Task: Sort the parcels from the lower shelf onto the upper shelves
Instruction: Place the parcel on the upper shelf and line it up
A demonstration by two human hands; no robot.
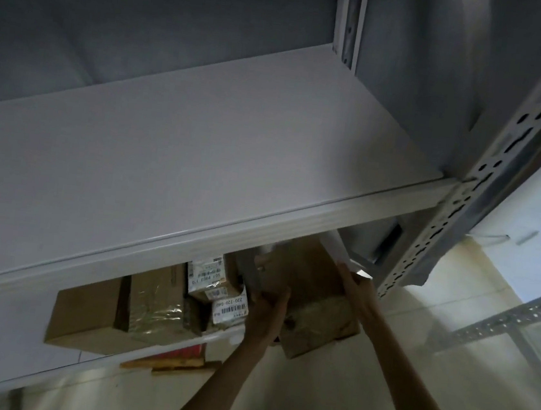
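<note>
Cardboard parcel (314, 314) on the lower shelf (23, 375), clasped on either side by left hand (267, 309) and right hand (358, 295), probably for lifting clear onto the bare upper shelf (174, 153).

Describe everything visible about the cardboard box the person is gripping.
The brown cardboard box, glossy with clear tape on its near face, sits tilted at the right end of the lower shelf, jutting over its front edge. The left hand grips its left side, the right hand its right. The upper shelf hides its top.
</note>
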